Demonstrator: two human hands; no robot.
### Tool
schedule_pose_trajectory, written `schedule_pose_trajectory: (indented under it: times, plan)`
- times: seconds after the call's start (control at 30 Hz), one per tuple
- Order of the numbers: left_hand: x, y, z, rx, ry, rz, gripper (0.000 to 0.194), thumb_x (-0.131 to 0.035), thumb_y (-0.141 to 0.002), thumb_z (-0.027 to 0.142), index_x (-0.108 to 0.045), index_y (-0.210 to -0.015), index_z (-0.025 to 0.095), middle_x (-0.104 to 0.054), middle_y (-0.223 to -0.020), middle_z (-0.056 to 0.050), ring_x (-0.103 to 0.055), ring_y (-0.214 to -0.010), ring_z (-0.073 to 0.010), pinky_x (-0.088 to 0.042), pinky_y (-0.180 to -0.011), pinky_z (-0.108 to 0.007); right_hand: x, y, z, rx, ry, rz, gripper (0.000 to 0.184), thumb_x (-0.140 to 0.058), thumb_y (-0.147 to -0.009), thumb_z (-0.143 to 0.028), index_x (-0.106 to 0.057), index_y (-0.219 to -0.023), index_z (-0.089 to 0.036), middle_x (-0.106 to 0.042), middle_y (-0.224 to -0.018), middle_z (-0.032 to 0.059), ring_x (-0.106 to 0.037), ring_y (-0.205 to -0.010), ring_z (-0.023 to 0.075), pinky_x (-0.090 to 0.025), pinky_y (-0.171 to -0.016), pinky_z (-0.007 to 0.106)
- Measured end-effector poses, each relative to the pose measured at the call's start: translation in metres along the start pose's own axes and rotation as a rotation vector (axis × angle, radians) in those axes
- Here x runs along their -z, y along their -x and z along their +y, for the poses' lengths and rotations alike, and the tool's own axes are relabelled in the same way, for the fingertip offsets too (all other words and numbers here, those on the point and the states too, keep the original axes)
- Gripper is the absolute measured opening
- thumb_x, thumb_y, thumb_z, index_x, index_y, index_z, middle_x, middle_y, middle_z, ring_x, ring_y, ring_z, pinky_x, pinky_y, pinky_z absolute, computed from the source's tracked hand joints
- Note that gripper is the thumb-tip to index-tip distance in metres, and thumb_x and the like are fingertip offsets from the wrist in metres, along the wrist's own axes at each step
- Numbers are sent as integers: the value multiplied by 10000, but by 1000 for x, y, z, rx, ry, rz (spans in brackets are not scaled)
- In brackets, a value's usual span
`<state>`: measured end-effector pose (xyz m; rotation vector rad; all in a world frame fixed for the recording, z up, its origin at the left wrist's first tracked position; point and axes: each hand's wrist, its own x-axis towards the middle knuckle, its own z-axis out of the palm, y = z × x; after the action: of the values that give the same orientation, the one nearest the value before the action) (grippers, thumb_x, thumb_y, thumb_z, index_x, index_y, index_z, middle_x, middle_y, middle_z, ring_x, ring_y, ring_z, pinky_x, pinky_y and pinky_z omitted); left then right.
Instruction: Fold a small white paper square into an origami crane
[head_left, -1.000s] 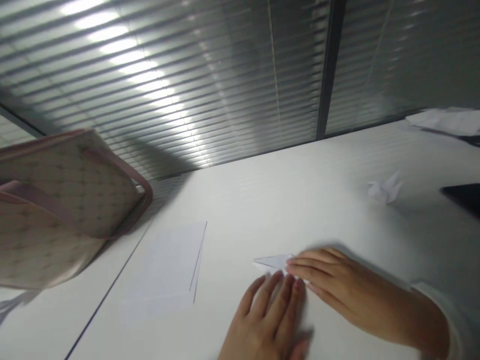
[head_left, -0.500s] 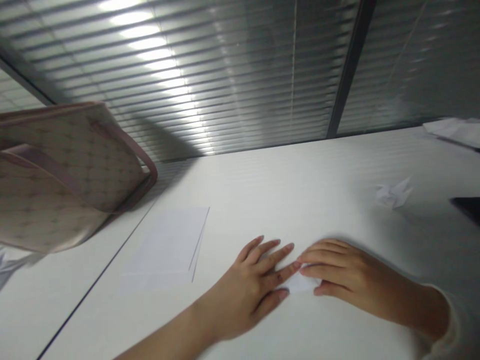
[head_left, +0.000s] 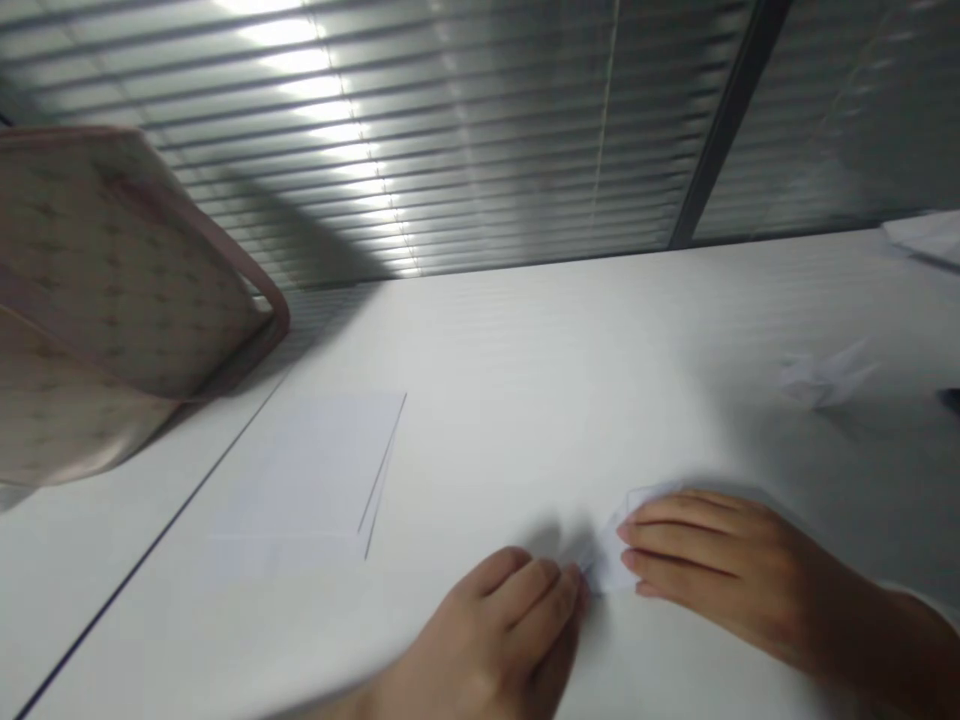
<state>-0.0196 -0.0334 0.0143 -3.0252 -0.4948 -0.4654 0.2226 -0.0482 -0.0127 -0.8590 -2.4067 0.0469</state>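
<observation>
A small piece of folded white paper [head_left: 609, 562] lies on the white table between my two hands. My left hand [head_left: 510, 625] is closed, its fingertips pinching the paper's left corner. My right hand [head_left: 712, 560] rests on the paper's right part, fingers stretched out side by side and pressing it down. Much of the paper is hidden under that hand. At the upper right stands a folded white paper figure [head_left: 825, 380], apart from both hands and somewhat blurred.
Flat white paper sheets [head_left: 307, 460] lie to the left, near a dark table seam [head_left: 157, 545]. A patterned bag with pink trim [head_left: 112, 290] stands at the far left. Window blinds [head_left: 487, 140] border the back edge. More white paper [head_left: 926, 235] lies at the far right.
My left hand has gone from spread fingers on the paper to a closed pinch at its left corner. My right hand stays on the paper, and the view has shifted slightly.
</observation>
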Motion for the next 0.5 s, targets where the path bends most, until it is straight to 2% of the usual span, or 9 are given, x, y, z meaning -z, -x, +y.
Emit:
schedule_pose_trajectory:
  times: [0.17,0.27,0.37,0.4,0.5]
  plan:
    - [-12,0,-2,54,58,14,232,-431,-946,129,-638,-1052,128,-695,-992,-73,-624,-883,-171,-526,-795,-320,-7,3,1,-37,-75,-9,192,-488,-919,-149,-678,-901,-159,-728,-946,27,-644,-894,167,-538,-834,309]
    - [-17,-2,-1,31,109,14,208,-461,-943,157,-623,-1070,127,-693,-949,-44,-614,-830,-154,-522,-720,-286,-7,3,2,-32,-72,-8,188,-494,-915,-143,-678,-889,-172,-729,-936,23,-646,-894,165,-542,-825,303]
    - [-13,-3,1,150,122,3,198,-469,-938,138,-627,-1056,130,-691,-924,-36,-608,-859,-159,-507,-734,-296,-4,1,3,-29,-68,-7,221,-465,-930,-147,-682,-894,-175,-734,-930,20,-651,-889,155,-540,-834,290]
    - [-9,-3,2,151,95,-6,213,-457,-939,128,-627,-1067,142,-691,-926,-31,-609,-853,-157,-505,-744,-308,-3,1,3,-24,-68,-2,232,-454,-936,-151,-683,-900,-171,-736,-927,20,-654,-884,152,-541,-834,287]
    - [1,-1,2,45,-10,-52,262,-413,-940,91,-628,-1076,157,-688,-989,-32,-610,-848,-163,-496,-768,-350,-1,0,3,-16,-64,-4,244,-439,-943,-159,-682,-920,-168,-737,-937,14,-654,-888,155,-541,-837,288]
